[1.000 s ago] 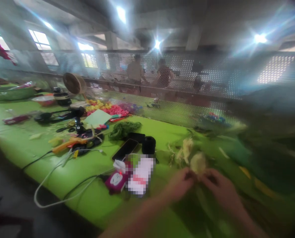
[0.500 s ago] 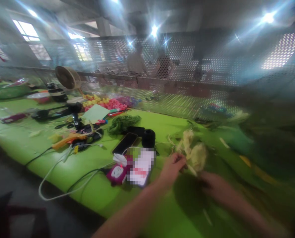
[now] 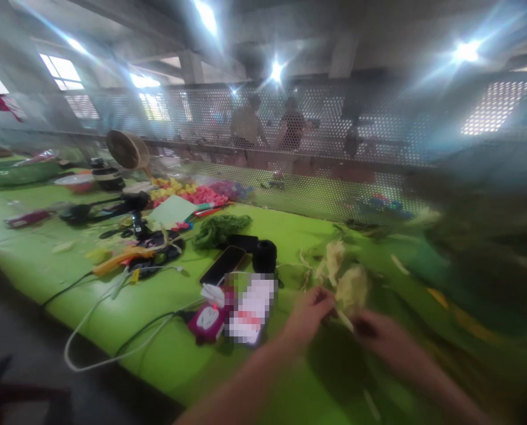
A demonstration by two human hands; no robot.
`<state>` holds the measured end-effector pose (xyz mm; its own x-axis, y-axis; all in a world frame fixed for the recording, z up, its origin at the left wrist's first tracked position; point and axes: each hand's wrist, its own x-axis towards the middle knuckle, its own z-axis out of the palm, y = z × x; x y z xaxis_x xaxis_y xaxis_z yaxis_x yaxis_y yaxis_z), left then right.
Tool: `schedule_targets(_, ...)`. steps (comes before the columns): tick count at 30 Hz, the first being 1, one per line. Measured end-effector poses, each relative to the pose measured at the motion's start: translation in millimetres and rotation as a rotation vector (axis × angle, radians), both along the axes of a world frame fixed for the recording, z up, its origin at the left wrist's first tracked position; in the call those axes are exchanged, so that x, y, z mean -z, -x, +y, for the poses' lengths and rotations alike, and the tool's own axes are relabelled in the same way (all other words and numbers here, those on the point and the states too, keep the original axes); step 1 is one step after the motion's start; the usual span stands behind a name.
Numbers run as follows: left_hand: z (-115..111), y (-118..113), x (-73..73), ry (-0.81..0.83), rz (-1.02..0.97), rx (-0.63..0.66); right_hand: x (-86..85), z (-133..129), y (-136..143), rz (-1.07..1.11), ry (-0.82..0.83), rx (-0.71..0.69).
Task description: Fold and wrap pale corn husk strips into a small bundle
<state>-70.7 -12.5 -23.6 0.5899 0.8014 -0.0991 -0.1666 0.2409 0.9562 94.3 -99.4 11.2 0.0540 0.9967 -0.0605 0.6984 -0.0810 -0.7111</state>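
My left hand (image 3: 310, 311) is closed in a pinch, fingertips on one end of a thin pale strip (image 3: 345, 321). At the strip's other end, the fingers of my right hand (image 3: 376, 332) are pressed together; blur hides their exact grip. Just beyond my fingers is a crumpled pale yellow, petal-like piece (image 3: 352, 288). Behind it to the left sits a second, similar pale yellow piece (image 3: 334, 260). Whether either piece is joined to the strip I cannot tell. A phone with a lit, blurred screen (image 3: 251, 310) lies left of my left hand.
Left of the phone is a purple box with a white face (image 3: 208, 321), with cables nearby. A dark phone (image 3: 223, 264), black spool (image 3: 264, 255), green yarn (image 3: 221, 230) and orange-handled tool (image 3: 122, 260) lie on the green table. A perforated metal screen (image 3: 290, 141) stands behind.
The view has tilted up slightly, so the table and my hands sit lower in the picture. Both hands remain at the pale strip, with little movement of the fingers.
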Motion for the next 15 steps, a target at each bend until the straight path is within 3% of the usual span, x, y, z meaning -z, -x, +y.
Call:
schedule_targets(8,-3,-3,-2.6,0.002,-0.031,0.019,-29.3,1,7,0.177,-0.145,0.363)
schedule_targets(15,-7,-5,-1.5,-0.039,-0.035,0.065,-37.7,2,18,0.311,-0.204,0.427)
